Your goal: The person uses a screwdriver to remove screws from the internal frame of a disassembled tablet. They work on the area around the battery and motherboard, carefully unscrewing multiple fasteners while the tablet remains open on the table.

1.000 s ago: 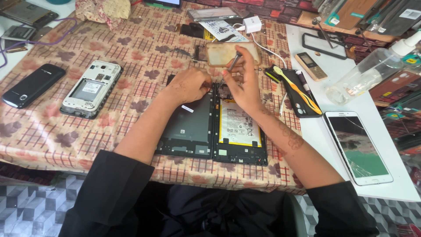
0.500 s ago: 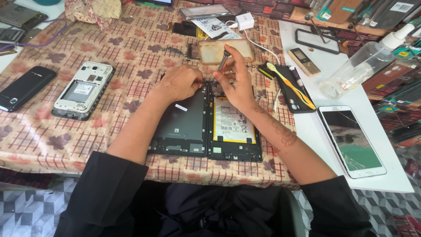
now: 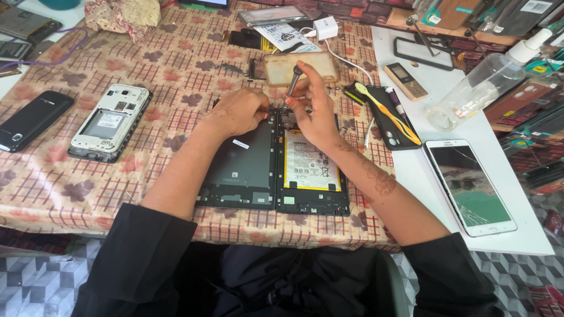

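An opened tablet (image 3: 308, 170) with its white battery exposed is laid on the patterned tablecloth (image 3: 176, 76), beside its removed black back panel (image 3: 244, 167). A screwdriver (image 3: 291, 82) is gripped upright by the right hand (image 3: 314, 108) over the tablet's top edge. The panel's upper corner is pressed by the curled left hand (image 3: 238, 111). A cracked white tablet (image 3: 470, 185) is seen well apart at the right.

Black parts and a white battery on a beige, maroon-checked cloth

The opened tablet (image 3: 273, 167) is black inside with a white battery (image 3: 311, 161); the tablecloth (image 3: 176, 70) is beige with maroon checks and brown leaves. A white-backed phone (image 3: 110, 121) and a black phone (image 3: 32, 119) lie there; the pry tool (image 3: 388, 111) is yellow, the right surface (image 3: 423, 170) white, and the sleeves (image 3: 141, 258) black.
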